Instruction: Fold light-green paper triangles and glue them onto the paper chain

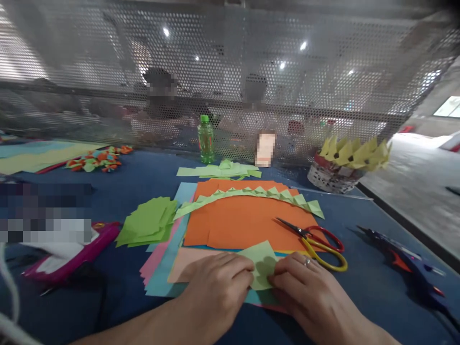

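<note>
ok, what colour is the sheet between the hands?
The sheet is pale green; the head view, the only one, shows it.

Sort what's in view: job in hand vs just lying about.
Likely in the job:
pale green paper, held by left hand and right hand
pointed green strip
green paper stack
scissors
glue gun

Likely just lying about:
green-capped bottle
orange-and-green paper bits, off to the left

Matt paper square (263,262), glossy plastic-handled metal scissors (304,233), smooth plastic bottle (206,142), perforated metal screen (223,52)
</note>
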`<state>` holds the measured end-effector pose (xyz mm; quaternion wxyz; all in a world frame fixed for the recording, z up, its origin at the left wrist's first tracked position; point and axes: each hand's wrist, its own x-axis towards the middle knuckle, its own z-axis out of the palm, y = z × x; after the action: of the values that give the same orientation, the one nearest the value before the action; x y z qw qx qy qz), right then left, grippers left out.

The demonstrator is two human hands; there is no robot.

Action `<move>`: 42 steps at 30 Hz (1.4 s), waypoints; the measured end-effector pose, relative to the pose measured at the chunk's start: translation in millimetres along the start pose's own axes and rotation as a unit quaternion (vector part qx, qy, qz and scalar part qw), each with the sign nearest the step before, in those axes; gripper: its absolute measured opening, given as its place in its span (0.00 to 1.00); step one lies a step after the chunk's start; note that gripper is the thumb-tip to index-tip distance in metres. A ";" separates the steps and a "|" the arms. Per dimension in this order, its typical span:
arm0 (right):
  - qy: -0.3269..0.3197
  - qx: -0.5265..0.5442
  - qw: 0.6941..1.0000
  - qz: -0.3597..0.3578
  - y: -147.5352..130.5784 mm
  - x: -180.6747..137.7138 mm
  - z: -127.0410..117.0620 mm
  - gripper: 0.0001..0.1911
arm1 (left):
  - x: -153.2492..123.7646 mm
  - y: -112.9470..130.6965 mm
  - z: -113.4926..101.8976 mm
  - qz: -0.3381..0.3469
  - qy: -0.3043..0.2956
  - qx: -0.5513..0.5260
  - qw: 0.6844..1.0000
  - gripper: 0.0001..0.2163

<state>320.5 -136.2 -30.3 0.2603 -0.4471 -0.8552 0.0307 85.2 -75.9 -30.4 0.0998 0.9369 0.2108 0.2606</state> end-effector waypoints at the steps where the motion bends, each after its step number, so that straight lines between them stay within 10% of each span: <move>1: 0.002 0.001 1.000 0.001 -0.4 0.2 0.4 0.07 | 0.0 0.7 0.6 0.003 0.004 -0.001 1.000 0.10; 42: -0.022 0.083 0.986 0.141 -13.7 2.4 -4.5 0.07 | 1.0 -1.5 -0.3 -0.103 -0.035 -0.096 0.989 0.04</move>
<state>311.3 -143.3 -21.5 0.2704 -0.5396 -0.7835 0.1477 85.3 -74.2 -30.2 0.2231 0.9048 0.2763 0.2350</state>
